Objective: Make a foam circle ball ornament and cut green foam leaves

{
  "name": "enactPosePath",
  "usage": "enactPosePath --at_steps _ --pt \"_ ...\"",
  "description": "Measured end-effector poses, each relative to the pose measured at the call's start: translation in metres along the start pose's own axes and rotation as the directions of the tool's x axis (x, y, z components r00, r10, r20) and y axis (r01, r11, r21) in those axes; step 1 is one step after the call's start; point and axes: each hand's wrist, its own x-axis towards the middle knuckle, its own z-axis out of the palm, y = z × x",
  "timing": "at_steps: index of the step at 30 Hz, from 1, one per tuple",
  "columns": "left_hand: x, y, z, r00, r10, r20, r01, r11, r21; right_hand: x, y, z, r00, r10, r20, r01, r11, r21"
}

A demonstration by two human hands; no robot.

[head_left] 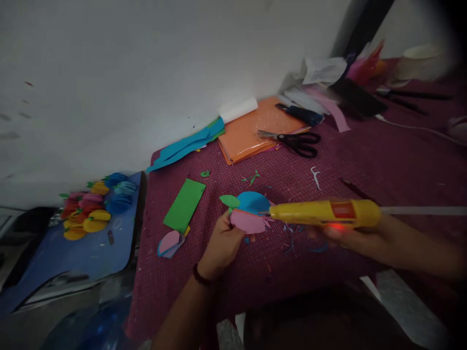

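My left hand (224,243) is closed on a pink paper cutout (248,222), with a green paper leaf (229,201) at its upper left. Just behind it shows a rounded blue paper piece (253,201); whether the two are joined I cannot tell. In my right hand (350,238) is a yellow glue gun (317,214), pointing left, with a red light glowing on its underside and a pale glue stick (419,210) out of its back. The nozzle meets the paper where pink and blue come together. Its exact contact is too small to make out.
Black scissors (297,142) lie on orange sheets (255,129), near a dark-blue cutter (302,114). A green rectangle (185,204) and a small stack of cutouts (170,243) are at left. Finished-looking paper fruits (97,218) fill a blue board (105,257). A phone (357,98) lies right.
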Motion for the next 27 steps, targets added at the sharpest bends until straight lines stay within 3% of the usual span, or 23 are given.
enactPosePath --at_steps 6,13,19,27 --pt "-0.005 -0.007 -0.009 0.993 0.011 0.115 -0.021 0.996 0.090 0.010 -0.011 0.010 0.983 -0.182 0.015 0.182 0.982 -0.053" --pt "-0.007 -0.007 -0.004 0.985 0.071 0.155 -0.080 0.995 0.052 0.003 0.002 0.014 0.988 -0.153 0.030 0.155 0.981 -0.115" --pt "-0.011 -0.006 -0.003 0.993 -0.019 0.119 0.016 0.999 0.028 0.011 -0.010 0.007 0.986 -0.160 0.054 0.163 0.985 -0.056" --pt "-0.010 -0.006 -0.005 0.995 0.041 0.096 -0.050 0.995 0.088 0.011 -0.012 0.003 0.995 -0.071 0.074 0.077 0.993 -0.085"
